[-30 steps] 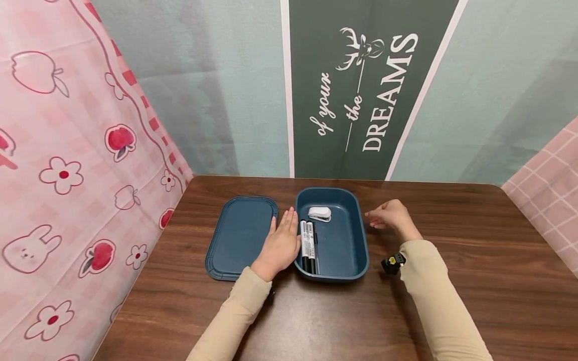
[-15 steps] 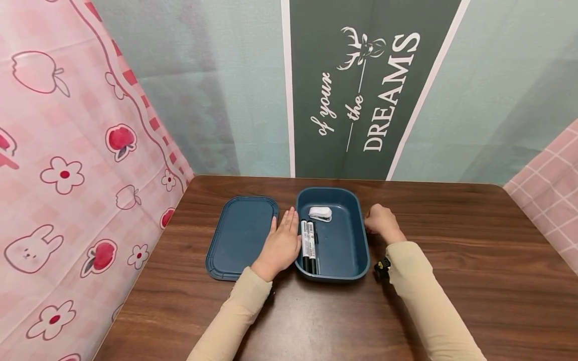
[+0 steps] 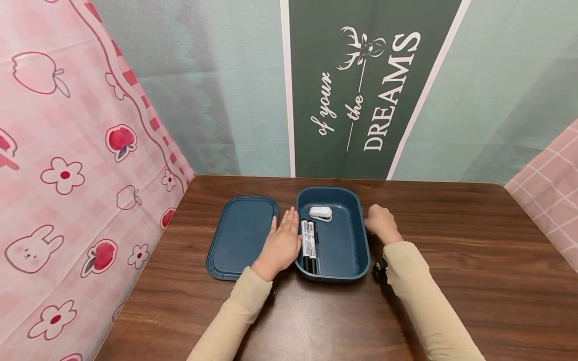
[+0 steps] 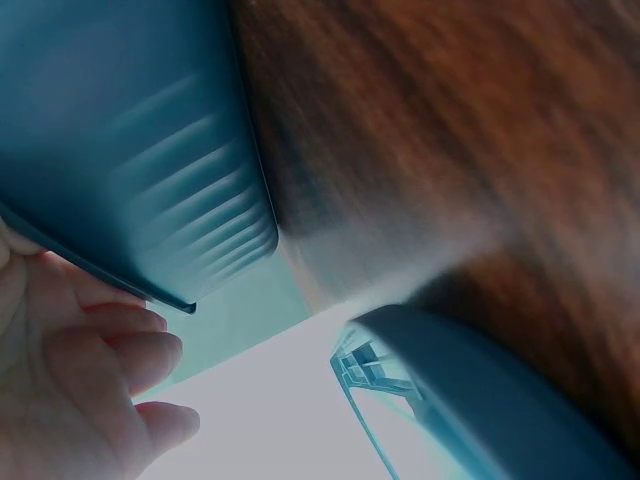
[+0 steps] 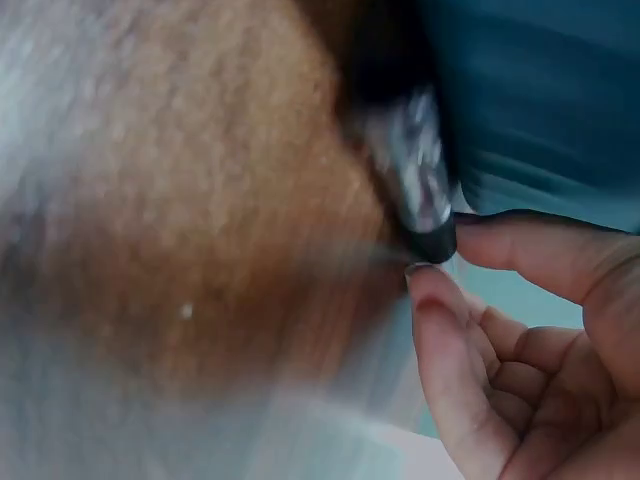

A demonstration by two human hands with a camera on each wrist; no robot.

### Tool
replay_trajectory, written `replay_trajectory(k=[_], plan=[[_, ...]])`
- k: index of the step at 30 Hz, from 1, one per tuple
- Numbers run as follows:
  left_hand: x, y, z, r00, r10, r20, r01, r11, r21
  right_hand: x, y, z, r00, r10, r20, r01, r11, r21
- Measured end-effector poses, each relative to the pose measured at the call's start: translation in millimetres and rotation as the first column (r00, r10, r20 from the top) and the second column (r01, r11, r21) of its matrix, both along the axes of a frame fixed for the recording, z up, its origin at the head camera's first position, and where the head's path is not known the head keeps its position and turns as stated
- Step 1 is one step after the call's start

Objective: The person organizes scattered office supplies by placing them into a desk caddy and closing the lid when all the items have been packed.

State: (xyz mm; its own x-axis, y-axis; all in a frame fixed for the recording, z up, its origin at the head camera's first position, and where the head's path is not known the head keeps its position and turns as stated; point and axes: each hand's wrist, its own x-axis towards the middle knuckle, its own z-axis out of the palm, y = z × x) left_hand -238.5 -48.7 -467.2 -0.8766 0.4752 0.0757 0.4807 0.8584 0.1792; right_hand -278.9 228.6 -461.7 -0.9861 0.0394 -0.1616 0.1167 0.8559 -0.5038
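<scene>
A blue rectangular box stands uncovered on the table. Inside it lie a white mini stapler, two black-and-white markers and a slim dark pen. My left hand rests with extended fingers along the box's left wall; in the left wrist view its fingers are at the rim. My right hand is low beside the right wall. In the right wrist view, its thumb and index finger pinch the end of a blurred marker with black ends. The head view hides that marker.
The blue lid lies flat left of the box, close to my left hand. The brown wooden table extends to the right. Fabric backdrops hang behind and at the sides.
My right hand has moved left and down, close against the box's right wall, and then nearly stopped. The left hand, box, lid and contents look the same.
</scene>
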Motion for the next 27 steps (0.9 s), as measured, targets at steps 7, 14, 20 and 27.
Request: replay_trajectory(k=[7, 14, 20, 27], plan=[[0.1, 0.2, 0.8, 1.000, -0.002, 0.001, 0.002, 1.000, -0.002, -2.0, 12, -2.1, 0.999, -0.013, 0.037, 0.018, 0.991, -0.130], [0.5, 0.0, 2.7, 1.000, -0.004, -0.007, 0.004, 1.000, 0.000, -0.1, 20, -4.0, 0.992, -0.045, 0.121, 0.087, 0.926, -0.366], [1.0, -0.3, 3.5, 1.000, -0.008, 0.002, 0.008, 1.000, 0.004, 2.7, 27, -1.0, 0.988, -0.034, 0.149, 0.098, 0.887, -0.451], [0.3, 0.1, 2.8, 1.000, -0.002, 0.007, 0.002, 1.000, 0.008, 2.6, 38, 7.4, 0.986, -0.002, 0.168, 0.091, 0.850, -0.518]])
